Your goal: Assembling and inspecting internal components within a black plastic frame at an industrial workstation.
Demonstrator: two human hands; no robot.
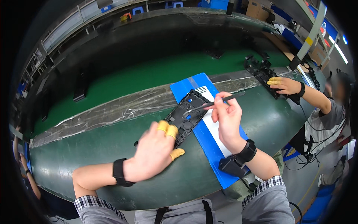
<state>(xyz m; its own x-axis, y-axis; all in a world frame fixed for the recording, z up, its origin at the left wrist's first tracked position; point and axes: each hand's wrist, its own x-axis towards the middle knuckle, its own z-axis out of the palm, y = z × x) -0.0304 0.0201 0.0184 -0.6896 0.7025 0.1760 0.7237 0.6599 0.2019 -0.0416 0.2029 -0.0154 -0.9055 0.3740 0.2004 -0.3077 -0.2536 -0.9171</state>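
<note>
A black rectangular plastic housing (187,118), with moulded ribs and round openings, lies at a slant, partly on a blue board (204,146). My left hand (149,149), with yellow finger cots, grips the housing's near left end; its inner fingers are partly hidden. In my right hand (228,121) is a pair of dark tweezers (231,97), pinched between thumb and fingers. Their bent tip is over the upper middle of the housing. A white label sheet (214,134) lies on the blue board under my right hand. Whether the tip holds anything is too small to tell.
A green conveyor belt (149,76) runs beyond the worktop (112,149), with black parts (80,87) on it. At the right, a co-worker's hand (285,86) touches another black assembly (261,71). A metal post (311,35) stands behind it. A dark device (232,167) hangs at my right wrist.
</note>
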